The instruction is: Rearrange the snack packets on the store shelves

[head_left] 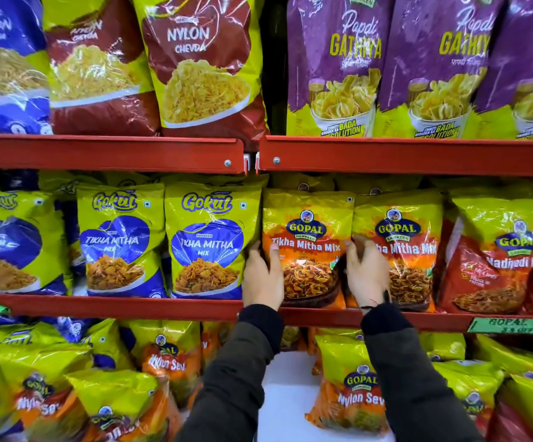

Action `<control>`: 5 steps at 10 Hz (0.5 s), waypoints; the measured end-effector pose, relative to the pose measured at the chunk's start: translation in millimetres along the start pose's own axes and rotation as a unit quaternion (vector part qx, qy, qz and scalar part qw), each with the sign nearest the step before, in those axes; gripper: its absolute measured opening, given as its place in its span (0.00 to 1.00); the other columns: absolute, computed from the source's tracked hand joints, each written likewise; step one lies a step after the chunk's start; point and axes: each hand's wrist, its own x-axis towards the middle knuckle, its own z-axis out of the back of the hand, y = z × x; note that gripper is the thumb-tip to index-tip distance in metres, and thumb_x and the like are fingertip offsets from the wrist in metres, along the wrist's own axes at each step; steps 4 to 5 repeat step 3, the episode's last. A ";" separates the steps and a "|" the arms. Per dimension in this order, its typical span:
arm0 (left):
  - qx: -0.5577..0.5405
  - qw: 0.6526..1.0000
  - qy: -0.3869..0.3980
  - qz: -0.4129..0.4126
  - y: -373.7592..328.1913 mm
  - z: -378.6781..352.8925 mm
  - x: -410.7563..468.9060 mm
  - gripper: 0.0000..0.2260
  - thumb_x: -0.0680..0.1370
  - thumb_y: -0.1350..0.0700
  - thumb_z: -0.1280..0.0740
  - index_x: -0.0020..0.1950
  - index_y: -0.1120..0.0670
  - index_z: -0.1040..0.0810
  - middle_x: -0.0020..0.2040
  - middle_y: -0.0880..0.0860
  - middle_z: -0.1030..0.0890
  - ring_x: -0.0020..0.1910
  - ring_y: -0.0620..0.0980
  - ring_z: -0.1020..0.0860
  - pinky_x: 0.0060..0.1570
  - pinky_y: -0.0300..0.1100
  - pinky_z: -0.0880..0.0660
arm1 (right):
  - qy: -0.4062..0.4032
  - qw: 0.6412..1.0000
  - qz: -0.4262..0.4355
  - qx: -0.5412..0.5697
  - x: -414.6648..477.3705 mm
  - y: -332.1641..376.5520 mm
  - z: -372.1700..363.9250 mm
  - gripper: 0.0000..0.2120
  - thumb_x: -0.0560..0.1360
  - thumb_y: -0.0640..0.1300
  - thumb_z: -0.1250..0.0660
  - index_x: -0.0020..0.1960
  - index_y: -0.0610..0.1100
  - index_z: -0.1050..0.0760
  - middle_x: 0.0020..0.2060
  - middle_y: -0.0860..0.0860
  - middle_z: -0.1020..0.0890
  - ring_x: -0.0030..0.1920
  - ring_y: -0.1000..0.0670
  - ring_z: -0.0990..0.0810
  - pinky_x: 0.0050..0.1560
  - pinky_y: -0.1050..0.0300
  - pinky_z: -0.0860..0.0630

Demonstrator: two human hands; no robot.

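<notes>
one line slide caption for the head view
Both hands, left hand and right hand, grip the sides of a Gopal Tikha Mitha Mix packet on the middle shelf.

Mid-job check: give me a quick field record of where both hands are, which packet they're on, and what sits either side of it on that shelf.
held packet: Gopal Tikha Mitha Mix packet, upright on the middle shelf
left hand: left hand on the packet's left edge, thumb across its front
right hand: right hand on its right edge, fingers curled at the gap
left neighbour: Gokul Tikha Mitha Mix packet
right neighbour: second Gopal Tikha Mitha Mix packet
upper shelf: Nylon Chevda packet, Papdi Gathiya packets
</notes>
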 end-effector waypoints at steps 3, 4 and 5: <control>0.112 0.944 -0.101 -0.293 -70.8 66.5 -31.8 0.13 0.83 0.44 0.45 0.62 0.45 0.26 0.58 0.42 0.21 0.55 0.43 0.22 0.50 0.44 0.22 | -0.086 0.967 0.227 0.076 -42.4 80.0 42.5 0.14 0.82 0.49 0.40 0.65 0.46 0.25 0.58 0.52 0.19 0.57 0.58 0.21 0.55 0.74 0.27; 0.112 0.944 -0.101 -0.293 -70.8 66.5 -31.8 0.13 0.83 0.44 0.45 0.62 0.45 0.26 0.58 0.42 0.21 0.55 0.43 0.22 0.50 0.44 0.22 | -0.086 0.967 0.227 0.076 -42.4 80.0 42.5 0.14 0.82 0.49 0.40 0.65 0.46 0.25 0.58 0.52 0.19 0.57 0.58 0.21 0.55 0.74 0.27; 0.112 0.944 -0.101 -0.293 -70.8 66.5 -31.8 0.13 0.83 0.44 0.45 0.62 0.45 0.26 0.58 0.42 0.21 0.55 0.43 0.22 0.50 0.44 0.22 | -0.086 0.967 0.227 0.076 -42.4 80.0 42.5 0.14 0.82 0.49 0.40 0.65 0.46 0.25 0.58 0.52 0.19 0.57 0.58 0.21 0.55 0.74 0.27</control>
